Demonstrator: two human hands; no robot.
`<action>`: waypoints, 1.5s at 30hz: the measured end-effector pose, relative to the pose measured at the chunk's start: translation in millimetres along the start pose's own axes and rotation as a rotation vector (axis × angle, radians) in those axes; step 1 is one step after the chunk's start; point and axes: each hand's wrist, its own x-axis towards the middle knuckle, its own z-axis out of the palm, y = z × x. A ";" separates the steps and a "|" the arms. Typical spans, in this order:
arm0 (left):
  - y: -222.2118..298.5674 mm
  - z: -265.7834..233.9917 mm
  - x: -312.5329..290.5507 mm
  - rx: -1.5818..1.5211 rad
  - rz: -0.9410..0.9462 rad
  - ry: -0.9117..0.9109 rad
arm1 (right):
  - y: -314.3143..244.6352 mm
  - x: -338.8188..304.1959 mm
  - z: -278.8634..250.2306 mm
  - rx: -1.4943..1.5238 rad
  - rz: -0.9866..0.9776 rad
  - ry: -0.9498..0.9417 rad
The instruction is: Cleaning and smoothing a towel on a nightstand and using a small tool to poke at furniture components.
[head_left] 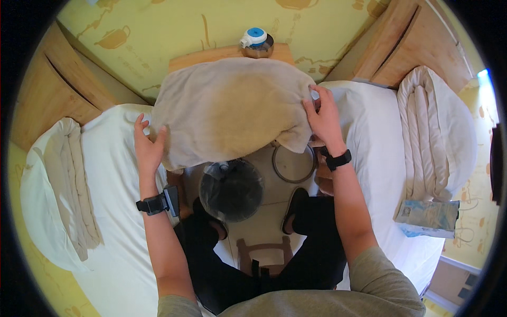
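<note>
Head view: handling a beige cloth [232, 105] at upper centre of the frame, with left hand [149, 150] open at one edge, right hand [323, 119] curled at the other, grip unclear; seemingly mostly spread, not yet flat at lower right.

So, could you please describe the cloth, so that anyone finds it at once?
Find the patterned yellow wall, then the wooden tabletop between two white beds. Below it in the picture, the beige cloth spreads between left hand and right hand. Its brownish patch sets it apart from the white sheets.
</note>
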 end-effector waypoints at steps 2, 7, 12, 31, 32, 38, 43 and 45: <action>4.6 0.4 -0.9 0.046 0.012 0.021 | -1.4 0.9 -0.6 -0.133 -0.075 0.065; -2.0 -15.6 3.3 0.370 -0.247 -0.387 | -15.2 -16.7 1.8 -0.247 -0.018 -0.048; 14.4 4.4 -3.6 -0.296 -0.013 -0.323 | -1.6 -6.8 0.3 -0.114 -0.112 -0.087; 37.3 43.7 -35.9 0.442 0.586 -0.099 | -7.3 -21.6 45.1 -0.378 -0.560 -0.167; 37.4 42.8 -35.5 0.443 0.589 -0.095 | -3.9 -17.9 41.3 -0.367 -0.520 -0.163; 46.6 39.8 -39.5 0.189 0.440 -0.225 | -13.0 -24.6 51.5 -0.566 -0.466 -0.107; 63.9 42.9 -54.4 0.386 0.487 -0.115 | -44.6 -49.2 71.3 -0.516 -0.563 -0.153; 62.9 40.3 -54.9 0.381 0.462 -0.117 | -40.2 -40.3 64.2 -0.289 -0.513 -0.245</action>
